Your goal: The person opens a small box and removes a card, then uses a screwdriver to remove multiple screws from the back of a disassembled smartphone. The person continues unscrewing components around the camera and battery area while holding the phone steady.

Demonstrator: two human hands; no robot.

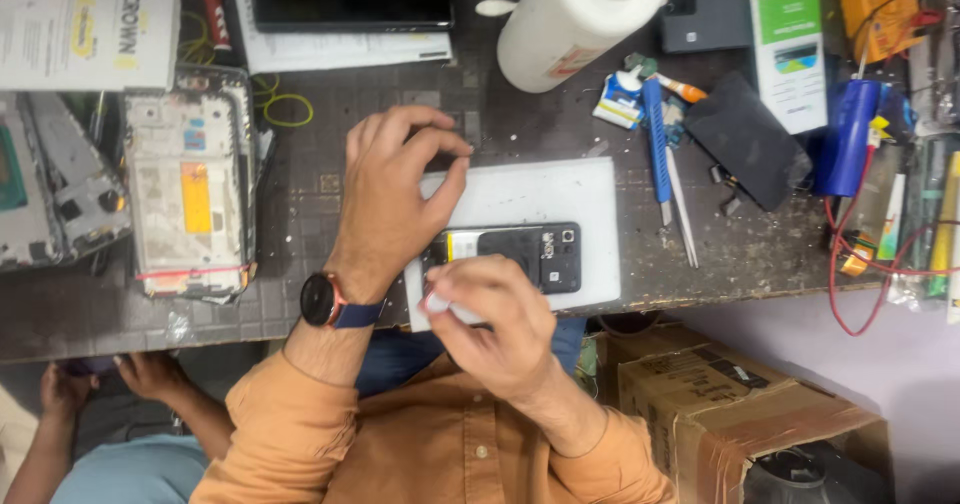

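An opened black phone (535, 254), its back off and its battery and circuit board showing, lies on a white mat (540, 194) at the near edge of the workbench. My left hand (395, 199), with a dark watch on the wrist, rests over the phone's left end. Its thumb and forefinger curl close together above the mat, and whether they pinch anything is hidden. My right hand (495, 319) hovers at the phone's near edge and pinches a small white piece (437, 304) between its fingertips.
Stripped phone frames (190, 184) lie at the left. A white bottle (575, 19), a blue-handled tool (655, 134), tweezers (683, 214) and a black pad (750, 139) sit behind and to the right. Red wires (850, 264) trail off the bench. A cardboard box (720, 404) stands below. Another person's hands (150, 374) are at the lower left.
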